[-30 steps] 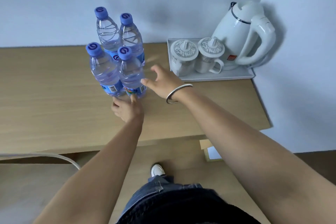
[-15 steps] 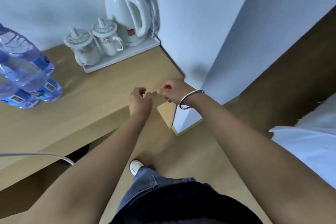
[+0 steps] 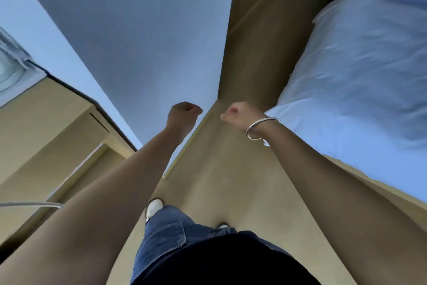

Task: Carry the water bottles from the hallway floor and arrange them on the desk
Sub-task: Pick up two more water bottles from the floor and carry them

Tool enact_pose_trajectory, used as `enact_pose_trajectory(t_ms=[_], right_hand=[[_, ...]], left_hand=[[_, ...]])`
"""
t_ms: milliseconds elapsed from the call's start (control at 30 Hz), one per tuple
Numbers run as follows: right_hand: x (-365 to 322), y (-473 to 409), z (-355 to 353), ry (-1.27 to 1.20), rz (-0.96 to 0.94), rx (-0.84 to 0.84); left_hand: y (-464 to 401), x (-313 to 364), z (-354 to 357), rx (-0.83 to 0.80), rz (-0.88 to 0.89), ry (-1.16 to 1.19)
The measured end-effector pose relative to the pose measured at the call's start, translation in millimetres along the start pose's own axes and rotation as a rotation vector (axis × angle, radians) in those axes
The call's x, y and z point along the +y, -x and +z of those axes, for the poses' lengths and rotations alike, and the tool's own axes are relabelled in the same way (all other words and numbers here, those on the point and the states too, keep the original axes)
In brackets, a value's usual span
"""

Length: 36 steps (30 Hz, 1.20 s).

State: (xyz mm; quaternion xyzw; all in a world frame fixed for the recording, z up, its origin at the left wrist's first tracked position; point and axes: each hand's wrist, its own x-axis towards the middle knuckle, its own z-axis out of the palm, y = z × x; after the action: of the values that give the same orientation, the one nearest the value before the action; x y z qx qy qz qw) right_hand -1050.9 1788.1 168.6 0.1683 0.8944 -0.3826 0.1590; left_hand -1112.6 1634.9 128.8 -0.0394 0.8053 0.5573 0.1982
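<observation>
Wore a thin silver bangle [image 3: 260, 129] just behind the right hand [image 3: 240, 113], blue denim jeans [image 3: 168, 234], a black top [image 3: 221, 261], white shoes [image 3: 154, 208]; arms bare, no sleeves.

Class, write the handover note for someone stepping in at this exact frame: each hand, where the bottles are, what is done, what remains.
Left hand: loosely fisted, holding nothing.
Right hand: loosely fisted, holding nothing; a bangle on its wrist.
Bottles: none in view, so how many are placed or left cannot be judged here.
Surroundings: desk at the left edge, bed at right, bare floor ahead along the wall.
Left: probably go to the hallway, check for remaining bottles, then bring any to the desk.
</observation>
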Motion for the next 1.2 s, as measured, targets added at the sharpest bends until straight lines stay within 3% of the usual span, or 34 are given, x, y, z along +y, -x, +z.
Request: enact_pose_trajectory(t_ms=[200,400,867,1200], right_hand=[[48.4,-4.0,-40.1,-0.104,0.108,0.173],[71.5,-45.4,-71.5,-0.079,0.17,0.208],[62.8,-209.9,-229.2,-0.153,0.275,0.406],[78.2,-289.9,-291.9,-0.226,0.314,0.432]], left_hand=[[-32.7,47.9,50.9,-0.132,0.138,-0.226],[-95.9,89.8,85.0,-0.282,0.301,-0.477],[-307.9,230.4,157.7,-0.47,0.489,-0.616],[-396.1,277.5,213.7,-0.569,0.495,-0.653]])
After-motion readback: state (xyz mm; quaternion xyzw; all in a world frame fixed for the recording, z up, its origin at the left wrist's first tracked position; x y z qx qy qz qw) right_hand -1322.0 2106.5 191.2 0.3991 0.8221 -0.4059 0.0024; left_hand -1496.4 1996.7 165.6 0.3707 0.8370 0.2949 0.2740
